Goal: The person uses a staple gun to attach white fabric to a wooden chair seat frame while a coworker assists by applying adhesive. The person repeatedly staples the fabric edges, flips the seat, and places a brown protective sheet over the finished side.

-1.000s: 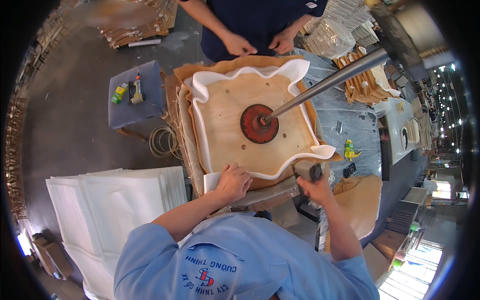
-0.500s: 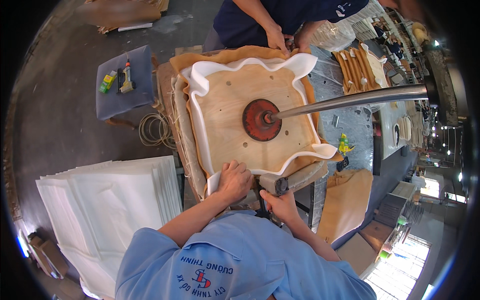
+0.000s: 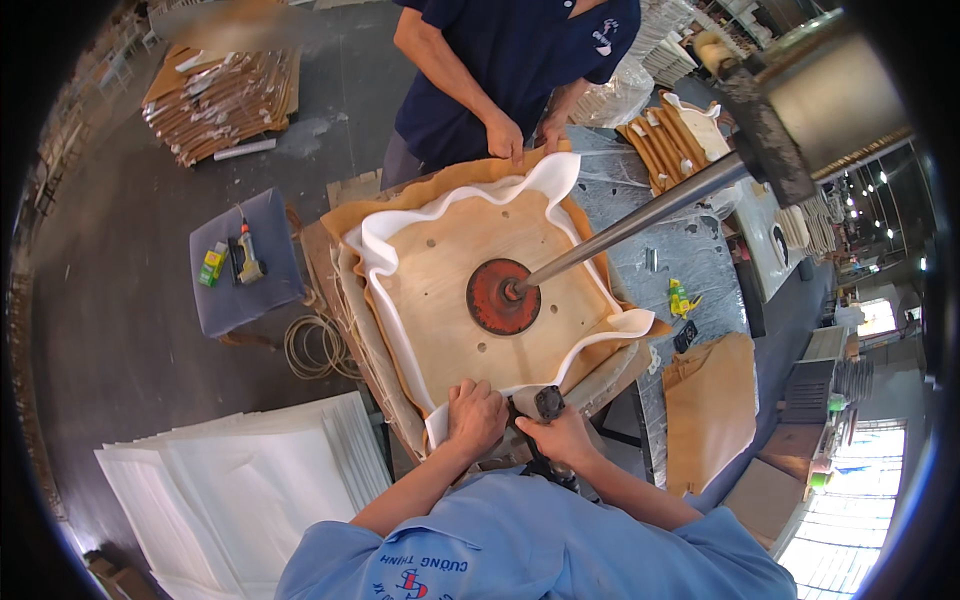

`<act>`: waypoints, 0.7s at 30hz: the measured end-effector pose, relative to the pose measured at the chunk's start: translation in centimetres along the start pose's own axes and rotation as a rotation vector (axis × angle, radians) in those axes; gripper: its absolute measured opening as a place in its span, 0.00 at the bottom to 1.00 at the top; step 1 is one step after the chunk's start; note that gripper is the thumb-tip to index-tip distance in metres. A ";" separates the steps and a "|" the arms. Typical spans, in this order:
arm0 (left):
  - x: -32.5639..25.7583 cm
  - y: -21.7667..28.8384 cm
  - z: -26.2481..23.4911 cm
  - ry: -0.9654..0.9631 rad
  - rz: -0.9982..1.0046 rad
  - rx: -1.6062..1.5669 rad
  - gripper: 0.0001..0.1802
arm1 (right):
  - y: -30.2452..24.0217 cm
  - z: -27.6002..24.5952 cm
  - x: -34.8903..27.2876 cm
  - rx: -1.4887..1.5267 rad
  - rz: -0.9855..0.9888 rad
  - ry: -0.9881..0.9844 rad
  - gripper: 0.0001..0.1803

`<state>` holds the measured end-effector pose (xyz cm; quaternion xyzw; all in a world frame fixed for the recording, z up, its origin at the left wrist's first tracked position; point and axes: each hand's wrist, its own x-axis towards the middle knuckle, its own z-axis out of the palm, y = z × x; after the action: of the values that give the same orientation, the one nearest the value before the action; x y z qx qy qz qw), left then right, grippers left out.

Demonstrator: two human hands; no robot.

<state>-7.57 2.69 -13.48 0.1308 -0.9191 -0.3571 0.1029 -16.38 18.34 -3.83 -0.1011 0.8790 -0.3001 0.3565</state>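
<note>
A square plywood seat panel [image 3: 420, 290] lies under a round red press plate [image 3: 490, 310] on a steel rod [image 3: 640, 220]. White padding [image 3: 400, 345] and a tan cover [image 3: 340, 222] stand up around its edges. At the near edge my left hand [image 3: 476, 418] is closed, fingers curled over the turned-in edge of the padding and cover. Just right of it, my right hand [image 3: 560, 437] grips a staple gun [image 3: 545, 403], its head against the near edge. Its nose is hidden. Across the panel, a co-worker's hands [image 3: 507, 140] hold the far edge of the cover.
A blue-grey padded stool [image 3: 235, 300] at left carries another staple gun [image 3: 246, 262] and a small box. A coiled hose [image 3: 318, 348] lies beside it. White sheets [image 3: 230, 490] are stacked near left. A tan piece [image 3: 710, 410] lies on the right-hand table.
The view has shifted, so the panel sits lower. The co-worker's hands, earlier together at the far right corner, now hold the far edge further left. My hands keep their places.
</note>
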 end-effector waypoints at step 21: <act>-1.1 1.6 -2.6 -0.105 -0.008 0.131 0.12 | 8.4 -5.1 -2.6 0.532 -0.035 0.278 0.16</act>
<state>-6.03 2.54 -10.58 0.1221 -0.9440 -0.3032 0.0445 -17.67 28.36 -4.49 0.0229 0.8079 -0.5371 0.2413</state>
